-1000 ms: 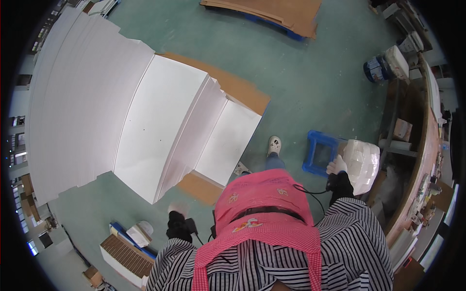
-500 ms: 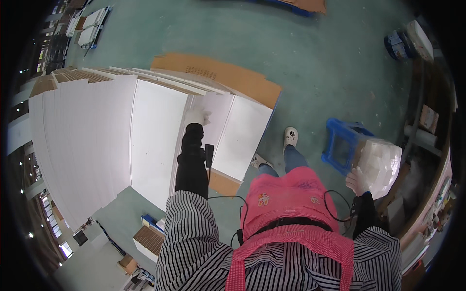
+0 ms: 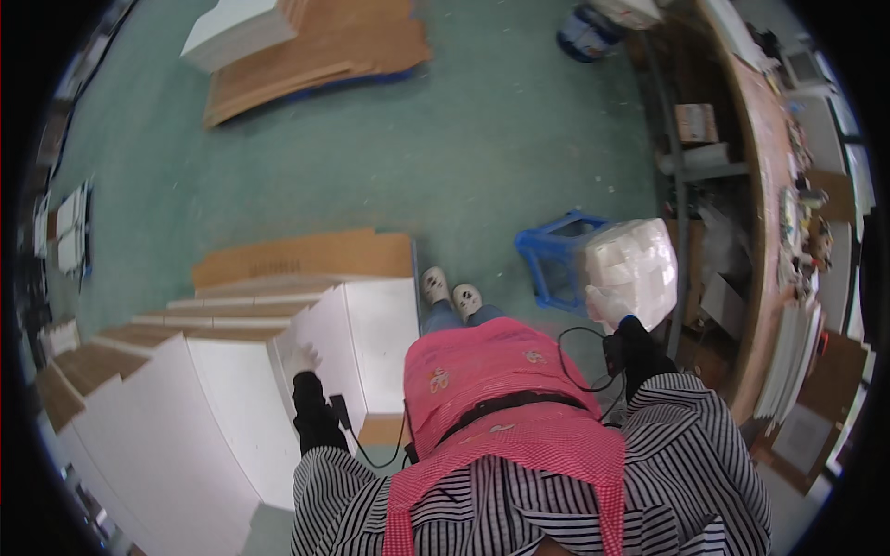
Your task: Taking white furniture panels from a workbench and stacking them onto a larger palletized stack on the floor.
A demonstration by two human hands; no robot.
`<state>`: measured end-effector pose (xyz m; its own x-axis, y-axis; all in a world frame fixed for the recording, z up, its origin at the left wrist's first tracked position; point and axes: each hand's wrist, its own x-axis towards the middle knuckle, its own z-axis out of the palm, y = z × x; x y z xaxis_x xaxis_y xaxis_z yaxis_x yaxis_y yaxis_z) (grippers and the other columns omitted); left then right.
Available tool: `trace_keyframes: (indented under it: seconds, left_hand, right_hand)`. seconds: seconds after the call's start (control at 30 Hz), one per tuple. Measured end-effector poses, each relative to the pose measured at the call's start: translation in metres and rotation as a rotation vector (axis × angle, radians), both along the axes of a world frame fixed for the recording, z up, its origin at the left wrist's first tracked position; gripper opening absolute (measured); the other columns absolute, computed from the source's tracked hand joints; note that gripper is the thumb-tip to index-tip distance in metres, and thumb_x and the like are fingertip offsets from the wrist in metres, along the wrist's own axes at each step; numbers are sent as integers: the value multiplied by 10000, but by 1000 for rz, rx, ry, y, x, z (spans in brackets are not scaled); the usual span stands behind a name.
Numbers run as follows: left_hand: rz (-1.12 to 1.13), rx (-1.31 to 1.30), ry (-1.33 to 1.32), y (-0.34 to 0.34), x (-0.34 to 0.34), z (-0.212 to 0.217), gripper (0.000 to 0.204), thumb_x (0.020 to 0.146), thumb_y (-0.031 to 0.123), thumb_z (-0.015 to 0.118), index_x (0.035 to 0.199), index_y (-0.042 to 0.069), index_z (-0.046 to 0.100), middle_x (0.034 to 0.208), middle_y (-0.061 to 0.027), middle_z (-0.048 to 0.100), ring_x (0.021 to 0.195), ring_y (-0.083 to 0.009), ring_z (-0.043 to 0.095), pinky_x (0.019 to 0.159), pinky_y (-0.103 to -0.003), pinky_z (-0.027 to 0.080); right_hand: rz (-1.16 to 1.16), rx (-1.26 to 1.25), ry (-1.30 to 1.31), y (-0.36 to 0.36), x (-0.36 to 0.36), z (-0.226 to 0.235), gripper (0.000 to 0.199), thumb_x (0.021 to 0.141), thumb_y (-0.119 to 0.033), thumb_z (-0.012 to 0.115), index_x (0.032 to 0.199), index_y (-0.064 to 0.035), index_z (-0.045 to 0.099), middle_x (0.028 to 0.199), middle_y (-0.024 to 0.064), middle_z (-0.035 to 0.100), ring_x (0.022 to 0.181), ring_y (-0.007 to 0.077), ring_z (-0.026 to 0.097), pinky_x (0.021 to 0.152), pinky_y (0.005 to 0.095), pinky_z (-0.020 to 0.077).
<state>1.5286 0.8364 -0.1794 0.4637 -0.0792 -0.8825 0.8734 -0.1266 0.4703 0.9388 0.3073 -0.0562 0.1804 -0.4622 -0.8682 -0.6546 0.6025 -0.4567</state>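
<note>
My left hand (image 3: pixel 301 357), in a pale glove, reaches among large white panels (image 3: pixel 218 385) stacked on edge in stepped rows at my left. Its fingers look apart and hold nothing, though the glove blends with the white surfaces. On the right, my right hand (image 3: pixel 607 304), also gloved, lies against the near left side of a white bundle (image 3: pixel 640 269) in shiny clear wrap. Its fingers appear stretched out flat on the bundle, slightly blurred. The bundle rests over a blue plastic stool (image 3: pixel 542 264), hiding part of it.
Brown cardboard (image 3: pixel 297 255) edges the panel stack. A pallet with cardboard (image 3: pixel 343 60) and a white stack (image 3: pixel 241 32) stands far off. Along the right runs a workbench (image 3: pixel 756 185) with clutter and shelves beneath. A dark blue bucket (image 3: pixel 589 35) sits at the far right.
My view has swung to the right, so the panels sit lower left and more of the workbench shows. My feet are closer together. The right hand has come further onto the bundle.
</note>
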Motion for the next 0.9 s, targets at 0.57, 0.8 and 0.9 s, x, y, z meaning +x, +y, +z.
trace_keyframes:
  seconds: [0.57,0.8,0.9]
  left_hand:
    - [-1497,193,-258,-625,-50,76,237,944,271,444,1091,112,540,982,-101,615,816,-284,595,625,-476,470]
    - [-1922,191,-323,-898,-232,148,332,933,281,484,1146,44,581,844,-120,663,624,-226,607,523,-349,513]
    - [-2234,46,-450,-984,-352,165,333,928,282,485,1125,38,599,857,-110,676,643,-214,620,546,-340,528]
  right_hand:
    - [-353,-437,782,-50,-122,-62,587,809,-553,581,998,-6,683,882,196,682,863,346,657,773,446,492]
    - [-565,-88,427,-110,-161,-108,607,927,-515,421,1296,-50,545,1302,182,552,1197,334,520,1027,407,374]
    - [-694,-72,502,-83,-185,-149,614,932,-521,403,1315,-58,529,1346,173,525,1218,334,502,1055,405,351]
